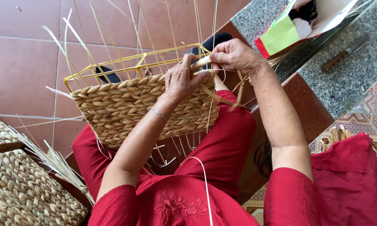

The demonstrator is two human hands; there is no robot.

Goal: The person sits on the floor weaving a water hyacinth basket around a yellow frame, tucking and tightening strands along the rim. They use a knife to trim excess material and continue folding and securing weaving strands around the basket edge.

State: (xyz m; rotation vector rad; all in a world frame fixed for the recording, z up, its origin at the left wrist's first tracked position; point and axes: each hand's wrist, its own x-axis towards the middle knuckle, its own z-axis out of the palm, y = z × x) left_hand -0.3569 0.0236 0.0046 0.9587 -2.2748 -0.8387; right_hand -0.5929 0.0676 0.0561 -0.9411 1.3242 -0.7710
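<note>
Half-woven basket (142, 109) on lap, finished basket (25, 192) left, knife (343, 54) right

One package shows: an open paper bag (318, 19) at the top right of the view, lying tilted on the speckled grey stone ledge (356, 69). Its outside is mostly white, with a light green panel on the side facing the camera and a narrow red strip along its lower left corner. The mouth gapes toward the upper edge of the view, and something black and something white sit inside, too cut off to tell apart further. Pale straw strands poke out from beneath its lower edge. No labels, signs or screens can be made out anywhere else in the view.
</note>
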